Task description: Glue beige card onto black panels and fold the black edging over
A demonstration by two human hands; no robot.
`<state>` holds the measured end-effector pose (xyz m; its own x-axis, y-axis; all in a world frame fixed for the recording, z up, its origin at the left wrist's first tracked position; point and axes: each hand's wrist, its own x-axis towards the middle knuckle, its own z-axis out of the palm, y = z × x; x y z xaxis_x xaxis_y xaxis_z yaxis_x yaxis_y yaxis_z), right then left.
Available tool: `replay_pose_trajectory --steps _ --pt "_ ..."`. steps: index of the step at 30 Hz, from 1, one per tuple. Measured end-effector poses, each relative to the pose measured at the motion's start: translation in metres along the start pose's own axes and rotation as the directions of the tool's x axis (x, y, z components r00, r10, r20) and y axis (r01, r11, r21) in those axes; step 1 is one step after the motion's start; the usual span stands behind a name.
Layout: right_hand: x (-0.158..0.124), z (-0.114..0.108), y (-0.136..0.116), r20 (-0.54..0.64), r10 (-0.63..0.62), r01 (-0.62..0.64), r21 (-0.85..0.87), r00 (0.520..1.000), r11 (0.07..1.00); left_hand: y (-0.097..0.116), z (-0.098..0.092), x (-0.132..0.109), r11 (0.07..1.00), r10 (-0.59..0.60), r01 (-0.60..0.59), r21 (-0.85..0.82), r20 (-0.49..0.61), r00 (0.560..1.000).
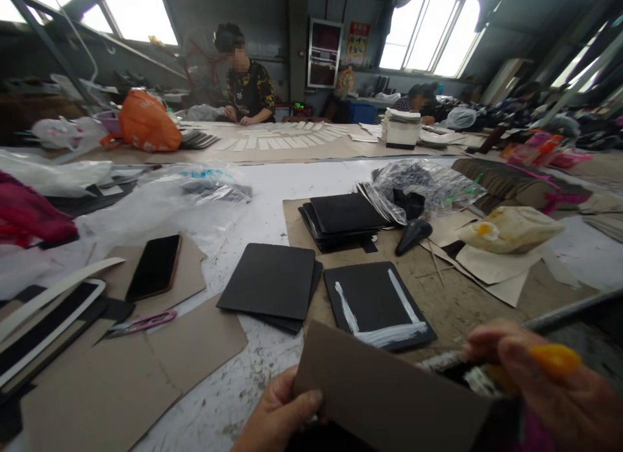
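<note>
My left hand (285,410) pinches the left end of a brown-grey rectangular panel (384,390), held tilted above the table's near edge. At its right end, my right hand (559,380) is closed around a brush (481,379) with whitish, paste-coated bristles; its handle is mostly hidden. Something yellow-orange shows on or between those fingers. Just beyond the held panel lies a square black panel (367,296) with white paste along three edges. Left of it rests a small stack of plain black panels (270,280). Farther back sits a taller pile of black folded pieces (343,215).
A phone (154,264) and pink-handled scissors (146,322) lie left on cardboard (111,380). A dark bottle-shaped object (413,237), plastic bags (428,179) and a yellowish container (511,230) stand right. Across the table, a person (248,89) works beside an orange bag (148,121).
</note>
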<state>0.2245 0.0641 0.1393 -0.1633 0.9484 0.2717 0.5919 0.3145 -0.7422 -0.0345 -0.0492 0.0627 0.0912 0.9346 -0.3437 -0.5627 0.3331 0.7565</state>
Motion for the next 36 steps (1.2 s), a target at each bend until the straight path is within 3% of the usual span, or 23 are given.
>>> replay_pose_trajectory --steps 2,4,5,8,11,14,21,27,33,36 --pt "0.031 0.000 -0.017 -0.031 -0.106 0.102 -0.097 0.994 0.990 0.003 -0.013 -0.005 0.977 -0.003 -0.012 0.212 0.066 0.998" --pt "0.055 0.012 -0.032 -0.037 -0.111 0.109 -0.058 0.993 0.992 -0.001 -0.021 0.001 0.879 0.114 -0.196 0.434 0.209 0.971" --pt "0.064 0.022 -0.037 -0.020 -0.095 0.095 -0.007 0.995 0.995 -0.006 -0.022 0.006 0.794 0.196 -0.328 0.511 0.297 0.935" --pt "0.078 0.062 -0.045 0.033 -0.096 0.090 0.159 0.995 0.983 -0.022 -0.022 0.028 0.541 0.349 -0.597 0.592 0.488 0.800" --pt "0.081 0.093 -0.044 0.035 -0.170 0.156 0.254 0.985 0.954 -0.028 -0.016 0.040 0.445 0.352 -0.623 0.643 0.514 0.782" --pt "0.084 0.109 -0.040 0.016 -0.239 0.227 0.269 0.971 0.936 -0.022 -0.009 0.042 0.438 0.329 -0.584 0.683 0.483 0.811" --pt "0.086 0.133 -0.026 0.044 -0.288 0.271 0.229 0.957 0.935 -0.022 -0.010 0.043 0.476 0.326 -0.554 0.683 0.448 0.833" --pt "0.071 0.123 -0.023 0.165 -0.275 0.249 0.162 0.947 0.955 -0.025 -0.015 0.043 0.501 0.307 -0.545 0.672 0.450 0.838" --pt "0.078 0.123 -0.023 0.070 -0.315 0.304 0.137 0.947 0.943 -0.024 -0.014 0.042 0.495 0.298 -0.542 0.679 0.453 0.840" --pt "0.074 0.125 -0.020 0.100 -0.299 0.281 0.159 0.949 0.946 -0.023 -0.014 0.041 0.496 0.273 -0.528 0.690 0.453 0.849"
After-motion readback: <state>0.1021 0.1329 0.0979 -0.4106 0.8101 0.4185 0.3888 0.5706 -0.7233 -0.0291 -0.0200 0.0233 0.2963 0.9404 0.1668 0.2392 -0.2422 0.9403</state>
